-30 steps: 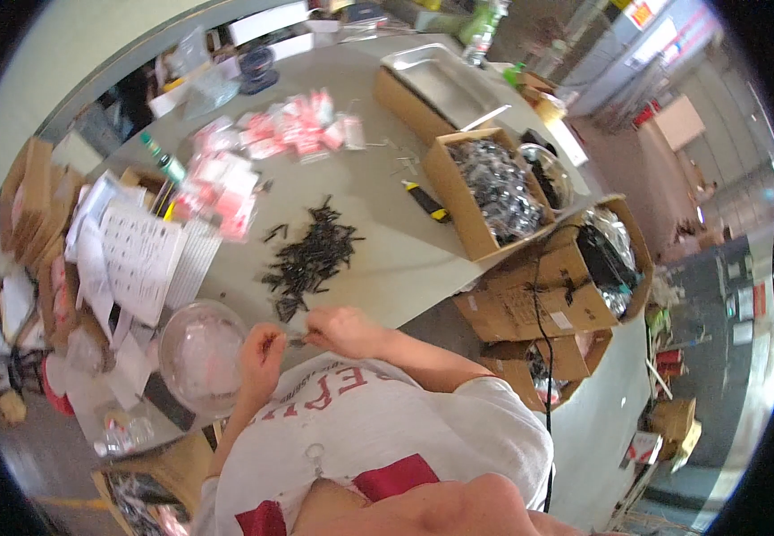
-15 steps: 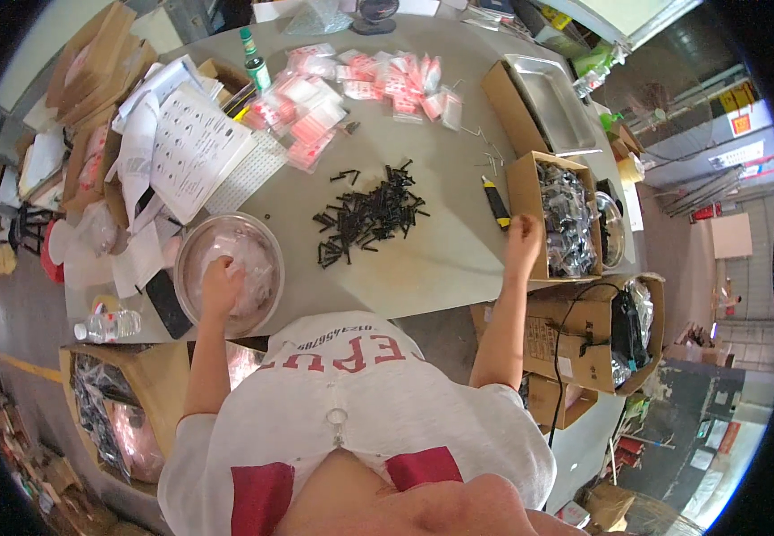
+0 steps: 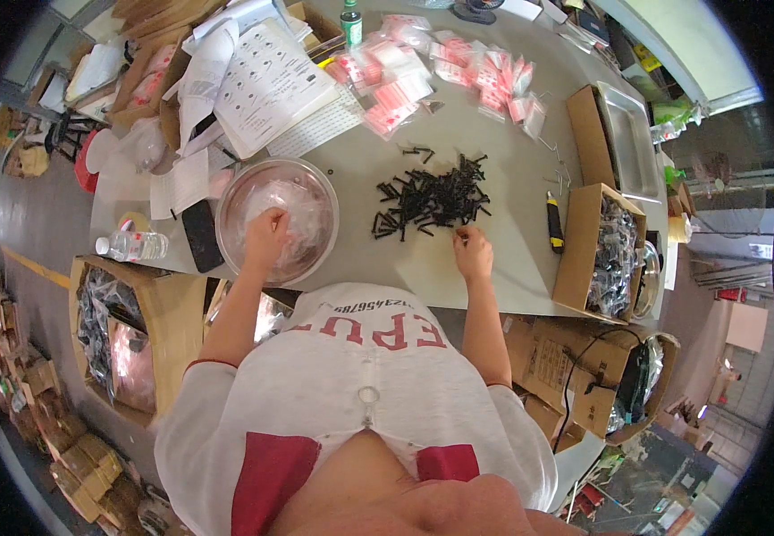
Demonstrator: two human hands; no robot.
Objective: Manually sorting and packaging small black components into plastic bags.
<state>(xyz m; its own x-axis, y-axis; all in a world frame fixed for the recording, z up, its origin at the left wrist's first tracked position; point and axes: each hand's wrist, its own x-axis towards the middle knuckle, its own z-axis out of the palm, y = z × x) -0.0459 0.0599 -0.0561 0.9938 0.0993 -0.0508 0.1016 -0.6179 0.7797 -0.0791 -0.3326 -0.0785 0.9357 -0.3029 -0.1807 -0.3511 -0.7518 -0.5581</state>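
Note:
My left hand (image 3: 267, 234) is over the round metal bowl (image 3: 330, 198), its fingers curled together against the clear plastic bags (image 3: 281, 198) heaped inside. Whether a bag is pinched in them is too small to make out. At the near right edge of a pile of black screws (image 3: 436, 195) is my right hand (image 3: 473, 254). Its fingertips are drawn together, and anything between them is hidden. A few screws lie a little apart at the far side of the pile.
Packets with red-and-white print (image 3: 396, 85) lie at the back. Papers (image 3: 271, 85) and a dark phone (image 3: 201, 236) are on the left beside a water bottle (image 3: 134, 245). To the right are a yellow-black utility knife (image 3: 554, 223), a carton of bagged parts (image 3: 575, 255) and a metal tray (image 3: 630, 143).
My right hand has left the side of the right-hand carton and moved left to the screw pile. My left hand stays at the bowl. The whole view has shifted.

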